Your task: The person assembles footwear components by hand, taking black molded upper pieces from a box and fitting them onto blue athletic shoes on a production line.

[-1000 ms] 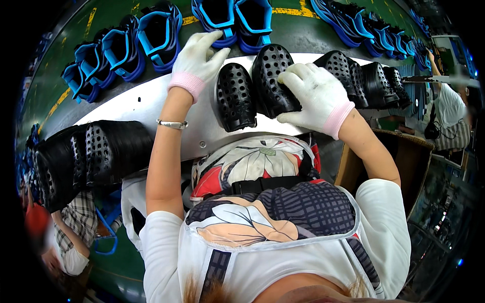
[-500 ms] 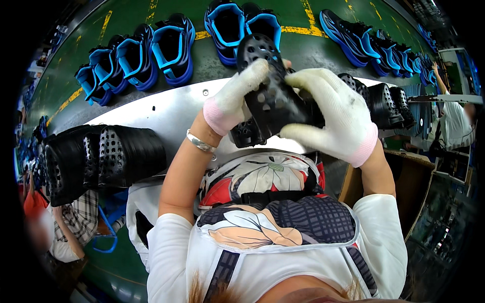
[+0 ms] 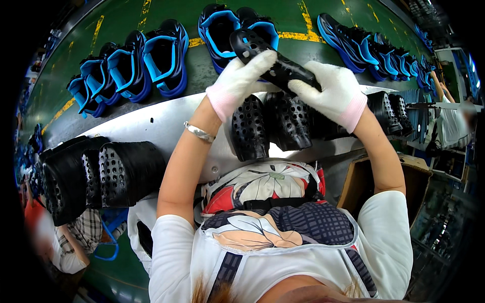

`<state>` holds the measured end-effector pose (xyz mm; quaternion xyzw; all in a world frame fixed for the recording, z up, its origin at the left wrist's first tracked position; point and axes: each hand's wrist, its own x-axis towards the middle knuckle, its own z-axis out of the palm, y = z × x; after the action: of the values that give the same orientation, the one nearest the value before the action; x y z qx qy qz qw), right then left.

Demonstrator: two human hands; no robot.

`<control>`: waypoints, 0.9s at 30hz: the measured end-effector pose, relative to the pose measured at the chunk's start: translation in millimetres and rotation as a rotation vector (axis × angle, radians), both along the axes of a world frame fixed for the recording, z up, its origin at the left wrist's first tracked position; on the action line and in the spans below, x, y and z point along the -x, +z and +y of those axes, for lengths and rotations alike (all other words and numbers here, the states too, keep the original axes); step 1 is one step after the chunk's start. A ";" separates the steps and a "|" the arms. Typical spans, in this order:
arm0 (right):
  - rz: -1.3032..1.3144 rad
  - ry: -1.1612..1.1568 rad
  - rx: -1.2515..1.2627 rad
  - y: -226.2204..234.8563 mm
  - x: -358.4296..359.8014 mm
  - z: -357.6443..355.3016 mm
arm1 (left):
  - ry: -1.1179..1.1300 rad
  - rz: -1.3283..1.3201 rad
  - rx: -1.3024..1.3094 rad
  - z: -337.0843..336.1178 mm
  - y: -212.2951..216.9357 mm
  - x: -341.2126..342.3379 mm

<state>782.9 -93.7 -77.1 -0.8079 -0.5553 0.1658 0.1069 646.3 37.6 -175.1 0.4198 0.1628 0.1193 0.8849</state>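
Observation:
Both my hands wear white gloves with pink cuffs and hold one black perforated shoe part (image 3: 275,63) up over the belt. My left hand (image 3: 241,78) grips its near left end, and my right hand (image 3: 331,91) grips its right end. Just below them, a row of black perforated shoe parts (image 3: 270,126) stands on edge on the light metal shelf (image 3: 166,126). A silver bracelet circles my left wrist.
Blue-and-black shoes (image 3: 161,58) lie in pairs along the green conveyor belt (image 3: 126,20) beyond the shelf. A stack of black perforated parts (image 3: 96,174) stands at the shelf's left end. A brown cardboard box (image 3: 361,179) sits at my right. Another person (image 3: 449,113) works far right.
I picked one black part out of the row with both hands, then lifted it higher and farther out over the belt, turning it lengthwise between my hands.

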 end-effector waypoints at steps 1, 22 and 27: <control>-0.031 0.021 0.007 -5.3 -7.5 1.2 | -0.030 0.075 -0.066 5.7 1.3 -3.2; -0.343 -0.028 0.334 -151.5 -43.1 145.2 | -0.435 0.683 -1.233 36.5 -57.3 -68.9; -0.143 0.050 0.508 -127.4 -46.0 162.7 | -0.671 0.699 -1.267 45.1 -45.0 -75.5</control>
<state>828.9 69.0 -204.5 -0.8047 -0.5217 0.2449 -0.1428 721.8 82.7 -220.1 0.8827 0.1970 -0.2221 0.3642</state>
